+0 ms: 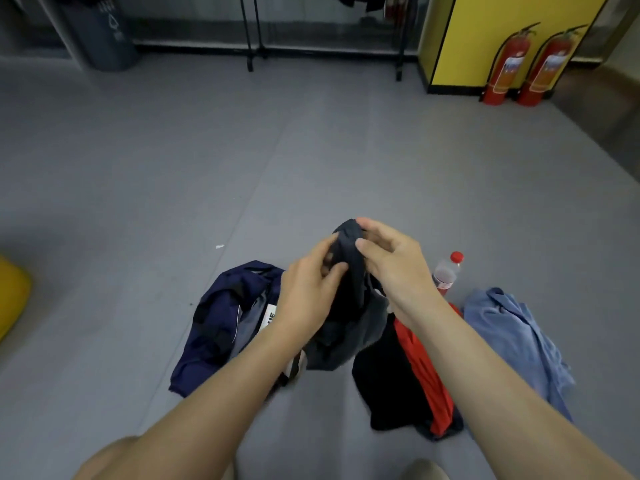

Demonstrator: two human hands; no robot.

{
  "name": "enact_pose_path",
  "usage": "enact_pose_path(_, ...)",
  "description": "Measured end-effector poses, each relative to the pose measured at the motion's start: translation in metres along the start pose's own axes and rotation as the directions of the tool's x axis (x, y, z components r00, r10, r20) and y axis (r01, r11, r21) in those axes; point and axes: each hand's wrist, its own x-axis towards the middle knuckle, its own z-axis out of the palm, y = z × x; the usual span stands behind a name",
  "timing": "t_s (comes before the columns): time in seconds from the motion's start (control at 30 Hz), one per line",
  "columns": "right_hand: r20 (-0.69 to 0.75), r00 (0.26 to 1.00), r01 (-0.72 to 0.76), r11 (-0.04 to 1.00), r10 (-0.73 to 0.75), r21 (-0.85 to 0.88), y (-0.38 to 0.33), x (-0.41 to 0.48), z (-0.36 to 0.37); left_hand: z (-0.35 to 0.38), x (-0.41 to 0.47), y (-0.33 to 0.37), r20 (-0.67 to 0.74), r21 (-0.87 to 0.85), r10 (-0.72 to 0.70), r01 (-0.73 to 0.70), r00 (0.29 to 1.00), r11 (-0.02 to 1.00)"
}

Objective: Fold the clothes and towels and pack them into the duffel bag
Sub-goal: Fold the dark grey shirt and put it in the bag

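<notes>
Dark grey garment [349, 327] hangs bunched in the air between both hands, over the middle of the floor [242, 168]. The left hand [308, 289] has its fingers curled in and pinches the cloth just below its top. The right hand [391, 265] grips the very top of the bundle, thumb on the near side and fingers bent over the far side. The two hands are almost touching.

Below and to the left, a navy duffel bag [221, 320] lies slumped on the floor, a white label showing at its mouth. To the right, a black and red garment [422, 358] lies in a heap, and a light blue shirt [512, 334] lies crumpled just beside that. A plastic bottle [446, 271] with a red cap stands behind them. Two red fire extinguishers [505, 67] stand against the far wall, by a yellow panel.
</notes>
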Motion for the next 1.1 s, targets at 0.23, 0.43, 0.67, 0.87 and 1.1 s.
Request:
enact_pose_path(0.23,0.246,0.960,0.253,0.796,-0.135,-0.550,0.029,0.002,0.006,-0.021,0.028,-0.010,0.004,-0.221,-0.122,0.120,0.993,0.968)
enact_pose_path(0.43,0.396,0.917,0.331,0.637,-0.043,-0.696,0.029,-0.008,0.018,-0.035,0.036,-0.008,-0.067,-0.441,-0.211,0.161,0.975,0.883)
enact_pose_path(0.67,0.353,0.918,0.396,0.410,-0.178,-0.821,0.046,-0.002,0.026,-0.050,0.042,-0.017,-0.098,-0.566,-0.327,0.218,0.940,0.795)
enact_pose_path(0.87,0.191,0.929,0.348,0.571,-0.316,-0.743,0.032,0.000,0.027,-0.048,0.033,-0.033,-0.035,0.075,-0.017,0.020,0.999,0.997)
enact_pose_path(1.1,0.062,0.978,0.200,0.801,-0.201,-0.564,0.028,0.013,0.016,-0.050,0.017,-0.030,0.229,0.159,0.002,-0.039,0.973,0.986)
